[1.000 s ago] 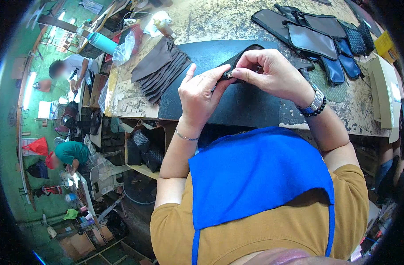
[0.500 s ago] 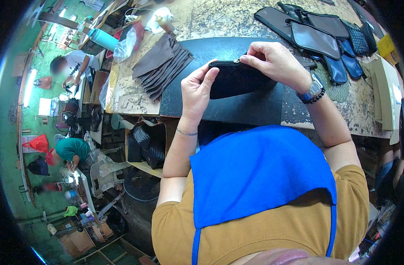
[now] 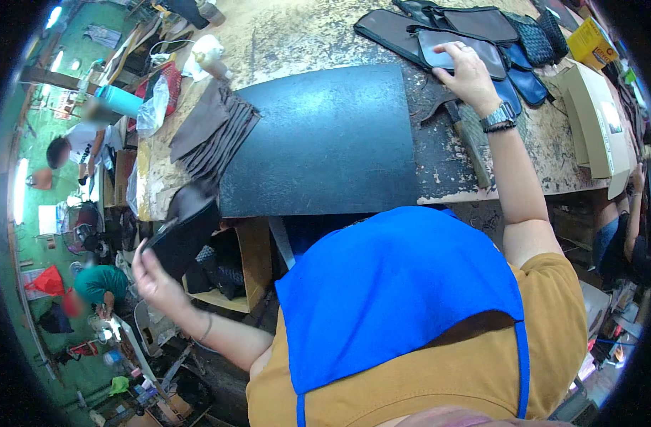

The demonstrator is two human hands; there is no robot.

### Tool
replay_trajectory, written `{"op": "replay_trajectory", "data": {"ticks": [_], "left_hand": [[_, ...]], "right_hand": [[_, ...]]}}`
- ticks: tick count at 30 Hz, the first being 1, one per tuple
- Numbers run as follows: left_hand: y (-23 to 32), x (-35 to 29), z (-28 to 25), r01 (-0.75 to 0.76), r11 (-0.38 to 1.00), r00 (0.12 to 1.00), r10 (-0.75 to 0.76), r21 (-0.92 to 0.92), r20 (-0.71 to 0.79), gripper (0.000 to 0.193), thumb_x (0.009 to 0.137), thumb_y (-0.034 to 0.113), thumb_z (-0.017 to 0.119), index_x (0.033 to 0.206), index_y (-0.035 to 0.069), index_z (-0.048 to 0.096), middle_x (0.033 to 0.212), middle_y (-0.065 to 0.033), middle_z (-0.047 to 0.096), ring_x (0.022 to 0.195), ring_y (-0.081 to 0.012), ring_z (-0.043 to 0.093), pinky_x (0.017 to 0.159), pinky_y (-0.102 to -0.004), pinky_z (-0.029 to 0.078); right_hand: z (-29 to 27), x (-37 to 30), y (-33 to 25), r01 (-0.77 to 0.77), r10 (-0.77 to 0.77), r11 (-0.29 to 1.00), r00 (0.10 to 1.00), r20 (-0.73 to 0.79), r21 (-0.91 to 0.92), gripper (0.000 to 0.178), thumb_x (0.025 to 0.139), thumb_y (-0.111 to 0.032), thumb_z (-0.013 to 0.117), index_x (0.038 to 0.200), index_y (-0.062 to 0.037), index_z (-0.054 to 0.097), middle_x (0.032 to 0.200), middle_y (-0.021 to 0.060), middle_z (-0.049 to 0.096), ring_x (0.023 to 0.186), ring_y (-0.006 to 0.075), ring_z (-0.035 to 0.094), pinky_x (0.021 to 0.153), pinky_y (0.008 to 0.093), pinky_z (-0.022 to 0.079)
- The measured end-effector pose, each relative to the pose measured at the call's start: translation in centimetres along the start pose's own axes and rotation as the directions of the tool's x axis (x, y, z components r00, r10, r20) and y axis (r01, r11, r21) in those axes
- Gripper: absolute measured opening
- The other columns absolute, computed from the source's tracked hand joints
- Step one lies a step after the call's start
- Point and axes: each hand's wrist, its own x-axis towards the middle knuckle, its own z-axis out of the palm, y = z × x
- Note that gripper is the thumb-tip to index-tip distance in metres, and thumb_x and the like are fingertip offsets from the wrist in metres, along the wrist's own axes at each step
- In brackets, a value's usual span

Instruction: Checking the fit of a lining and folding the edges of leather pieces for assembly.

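Observation:
My left hand is out past the table's front edge, its fingers closed on a black zippered pouch. The pouch is tilted beside a stack of dark brown leather pieces. Above a pile of pouches at the far right is my right hand, thumb and fingers apart. It is over the grey-faced zippered pouch; whether the fingertips touch it I cannot tell. Just below that hand lies a hammer with a wooden handle.
A black mat covers the middle of the worn table. Blue and woven pouches lie at the far right, near a cardboard box. Under the table stands an open box with dark woven items. Two people work at the left.
My left hand has carried the black pouch from above the mat to the left, past the table edge. My right hand has let go of its zipper and reached over the pouch pile.

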Motion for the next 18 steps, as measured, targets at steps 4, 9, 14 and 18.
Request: {"op": "replay_trajectory", "data": {"ticks": [4,9,14,18], "left_hand": [[-9.9,1.0,-4.1,0.093,0.973,0.991,-0.069,0.212,-0.116,0.032,0.099,0.025,0.054,0.113,-0.003,0.063,0.103,-0.0126,0.067,0.091,-0.0173,0.061,0.088,-0.0306,0.047],[-15.4,-1.2,-0.8,0.191,0.843,0.981,-0.172,0.503,-0.085,0.045,0.094,0.028,0.06,0.128,0.0,0.055,0.122,-0.0206,0.061,0.108,-0.0312,0.061,0.093,-0.0369,0.046],[-4.1,-3.1,10.3,0.266,0.926,0.929,-0.172,-0.269,0.326,0.033,0.097,0.016,0.058,0.125,-0.001,0.057,0.12,-0.0121,0.063,0.111,-0.0198,0.059,0.098,-0.0323,0.044],[6.3,-7.2,17.1,0.685,0.533,0.52,0.12,-0.497,0.846,0.091,0.084,0.066,0.058,0.148,0.008,0.029,0.144,-0.0146,0.044,0.125,-0.027,0.05,0.101,-0.042,0.04]], "right_hand": [[2.4,-1.3,5.3,-0.091,0.098,0.981,0.994,0.038,-0.171,0.043,0.077,-0.018,0.068,0.119,-0.016,0.057,0.122,0.0068,0.058,0.117,0.0301,0.054,0.096,0.0472,0.045],[3.3,-0.9,6.5,-0.028,0.016,0.995,0.991,-0.133,-0.093,0.03,0.089,-0.013,0.057,0.117,-0.0179,0.064,0.109,0.008,0.068,0.103,0.0255,0.063,0.088,0.041,0.05],[-1.6,1.1,-2.7,0.184,-0.17,0.983,0.904,-0.392,-0.002,0.028,0.086,-0.009,0.064,0.113,-0.0157,0.068,0.092,0.0073,0.071,0.081,0.0238,0.067,0.069,0.0329,0.055],[-0.6,-1.3,-11.8,0.403,-0.361,0.885,0.91,-0.205,0.232,0.028,0.086,-0.009,0.06,0.112,-0.016,0.065,0.091,0.0096,0.069,0.075,0.0262,0.066,0.065,0.0367,0.055]]}}
